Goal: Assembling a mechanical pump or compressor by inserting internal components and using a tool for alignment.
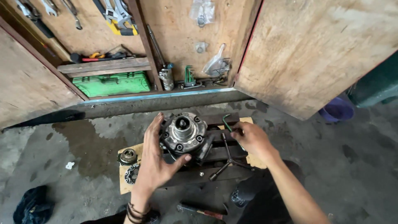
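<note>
Two hands: left hand (154, 159) fingers cup compressor (184, 135); right hand (252, 139) fingers pinch hex key (227, 122).

Green toolbox (112, 84), hung wrenches (117, 12), purple bucket (336, 109), hammer (200, 210).
</note>
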